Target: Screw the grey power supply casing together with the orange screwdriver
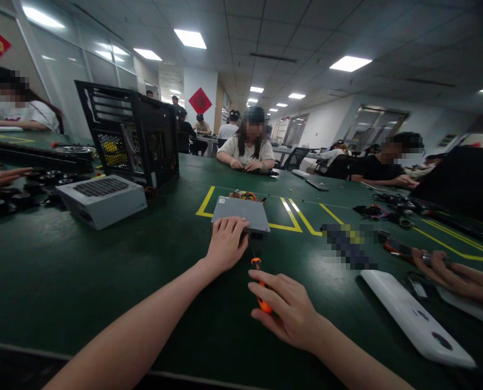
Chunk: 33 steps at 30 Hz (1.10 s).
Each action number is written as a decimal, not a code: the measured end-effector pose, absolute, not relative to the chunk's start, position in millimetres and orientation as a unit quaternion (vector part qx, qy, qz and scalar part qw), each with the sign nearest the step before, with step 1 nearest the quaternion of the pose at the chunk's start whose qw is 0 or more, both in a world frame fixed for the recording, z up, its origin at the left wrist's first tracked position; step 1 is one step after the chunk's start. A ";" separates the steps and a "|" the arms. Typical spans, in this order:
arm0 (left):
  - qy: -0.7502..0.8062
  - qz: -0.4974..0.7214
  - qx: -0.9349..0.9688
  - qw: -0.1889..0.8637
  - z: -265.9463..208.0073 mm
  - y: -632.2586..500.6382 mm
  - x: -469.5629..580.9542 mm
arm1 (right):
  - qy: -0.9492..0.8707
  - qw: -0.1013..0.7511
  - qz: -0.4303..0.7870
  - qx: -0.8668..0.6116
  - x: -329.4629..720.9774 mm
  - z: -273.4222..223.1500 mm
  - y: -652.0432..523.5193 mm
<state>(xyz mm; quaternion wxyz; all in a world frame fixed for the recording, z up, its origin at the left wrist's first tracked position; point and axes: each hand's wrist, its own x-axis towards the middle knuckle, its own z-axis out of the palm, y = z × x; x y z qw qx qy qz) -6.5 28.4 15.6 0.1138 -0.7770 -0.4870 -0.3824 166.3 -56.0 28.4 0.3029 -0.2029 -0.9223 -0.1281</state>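
We lay our left hand (pixel 226 246) flat over the grey metal box (pixel 247 210) on the green table (pixel 163 281), likely to steady it, while our right hand (pixel 290 310) curves loosely across the orange-and-black screwdriver (pixel 261 286), whether pinching we cannot tell.

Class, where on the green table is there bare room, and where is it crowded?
Bare: between the left hand and the grilled grey box; between the right hand and the white casing. Crowded: far left, with black round parts; right side, with cables and another person's hand.
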 end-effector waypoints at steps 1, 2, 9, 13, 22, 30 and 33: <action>-0.486 -0.383 -0.777 0.114 15.6 28.4 -6.6 | -0.919 0.313 -0.121 -0.207 167.2 27.6 -55.7; -0.486 -0.384 -0.777 0.113 15.6 28.4 -6.7 | -0.917 0.319 -0.113 -0.212 168.0 26.9 -55.6; -0.483 -0.381 -0.781 0.107 14.1 30.3 -7.3 | -0.915 0.310 -0.125 -0.226 167.2 25.5 -55.6; -0.459 -0.395 -0.788 0.109 22.7 22.4 -12.7 | -0.890 0.352 -0.187 -0.221 170.1 21.4 -49.0; -0.307 -0.215 -0.927 0.013 40.3 -7.3 -14.3 | -0.861 0.407 -0.178 -0.248 173.7 16.9 -43.4; -0.340 -0.346 -0.871 0.079 38.3 -0.6 -16.7 | -0.856 0.408 -0.168 -0.269 177.3 18.9 -43.2; -0.371 -0.379 -0.841 0.106 32.5 9.9 -19.2 | -0.847 0.404 -0.212 -0.274 178.0 22.3 -44.1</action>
